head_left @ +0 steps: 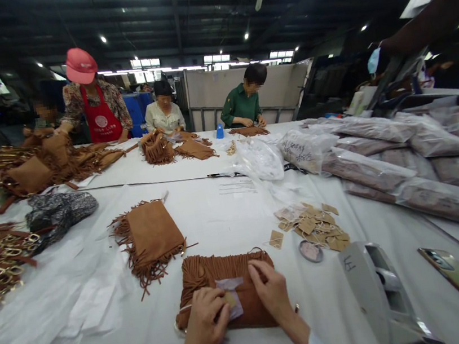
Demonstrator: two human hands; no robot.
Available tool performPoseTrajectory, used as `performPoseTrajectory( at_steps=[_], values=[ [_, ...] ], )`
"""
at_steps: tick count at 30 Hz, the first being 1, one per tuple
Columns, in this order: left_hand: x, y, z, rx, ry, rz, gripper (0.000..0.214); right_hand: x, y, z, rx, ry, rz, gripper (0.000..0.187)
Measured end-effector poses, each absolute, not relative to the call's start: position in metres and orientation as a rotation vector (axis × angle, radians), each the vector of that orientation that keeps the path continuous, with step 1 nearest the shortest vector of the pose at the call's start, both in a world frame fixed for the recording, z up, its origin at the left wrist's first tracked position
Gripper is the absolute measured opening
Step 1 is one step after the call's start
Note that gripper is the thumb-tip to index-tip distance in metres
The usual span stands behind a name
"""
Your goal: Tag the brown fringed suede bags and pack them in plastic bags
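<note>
Head view, and it's all soft brown texture: a fringed handbag (248, 293), suede-like, lies flat on the white worktop (318, 313), ribbed strands bunched across its top. Left hand (207, 316) curls over the bag's front, fingers bent beside a filmy, translucent slip (230, 283) and a small card tag (230, 299); whether they grip, I can't tell. Right hand (270, 287) narrows, thumb near fingertips, at the upper-right fringe, its grip unclear too. Beyond sits a squarish second bag (154, 228), shaggy-edged; rightward, matte cardboard tags (312, 227) heap up near a hard, angular tape dispenser (367, 283).
</note>
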State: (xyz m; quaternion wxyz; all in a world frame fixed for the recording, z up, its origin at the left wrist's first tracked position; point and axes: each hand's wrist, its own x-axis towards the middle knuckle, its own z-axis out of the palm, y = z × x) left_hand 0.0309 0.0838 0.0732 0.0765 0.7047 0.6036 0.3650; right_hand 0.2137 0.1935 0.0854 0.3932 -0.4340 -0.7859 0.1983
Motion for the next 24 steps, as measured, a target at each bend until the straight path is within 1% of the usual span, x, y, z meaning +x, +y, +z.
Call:
performPoseTrajectory(
  at_steps=[2, 4, 6, 8, 9, 10, 12, 13, 14, 16, 20, 22, 24],
  values=[
    [0.032, 0.084, 0.073, 2.135, 1.835, 1.076, 0.018, 0.225, 0.227, 0.084, -1.280, -2.000, 0.356, 0.030],
    [0.033, 0.085, 0.071, 2.135, 1.863, 1.065, 0.018, 0.231, 0.254, 0.082, -1.360, -2.138, 0.279, 0.048],
    [0.034, 0.087, 0.067, 2.161, 1.873, 1.070, 0.017, 0.233, 0.272, 0.079, -1.366, -2.300, 0.304, 0.065],
    [0.034, 0.088, 0.062, 2.201, 1.874, 1.090, 0.017, 0.233, 0.281, 0.078, -1.301, -2.455, 0.372, 0.070],
    [0.034, 0.089, 0.060, 2.217, 1.881, 1.102, 0.017, 0.232, 0.284, 0.078, -1.261, -2.514, 0.391, 0.067],
    [0.034, 0.091, 0.058, 2.230, 1.891, 1.113, 0.018, 0.232, 0.286, 0.080, -1.224, -2.555, 0.395, 0.059],
    [0.033, 0.093, 0.054, 2.266, 1.911, 1.122, 0.019, 0.231, 0.287, 0.082, -1.186, -2.582, 0.369, 0.031],
    [0.032, 0.094, 0.053, 2.302, 1.907, 1.114, 0.019, 0.232, 0.287, 0.083, -1.180, -2.578, 0.347, 0.021],
    [0.031, 0.095, 0.052, 2.342, 1.899, 1.098, 0.017, 0.232, 0.284, 0.083, -1.171, -2.566, 0.319, 0.020],
    [0.029, 0.096, 0.051, 2.405, 1.888, 1.076, 0.015, 0.234, 0.275, 0.078, -1.118, -2.542, 0.237, 0.024],
    [0.025, 0.098, 0.049, 2.458, 1.890, 1.080, 0.014, 0.241, 0.233, 0.051, -0.905, -2.486, 0.065, 0.028],
    [0.023, 0.099, 0.047, 2.505, 1.878, 1.067, 0.014, 0.247, 0.209, 0.039, -0.798, -2.471, 0.055, 0.029],
    [0.022, 0.099, 0.044, 2.572, 1.850, 1.055, 0.012, 0.256, 0.192, 0.037, -0.681, -2.480, 0.114, 0.031]
  ],
)
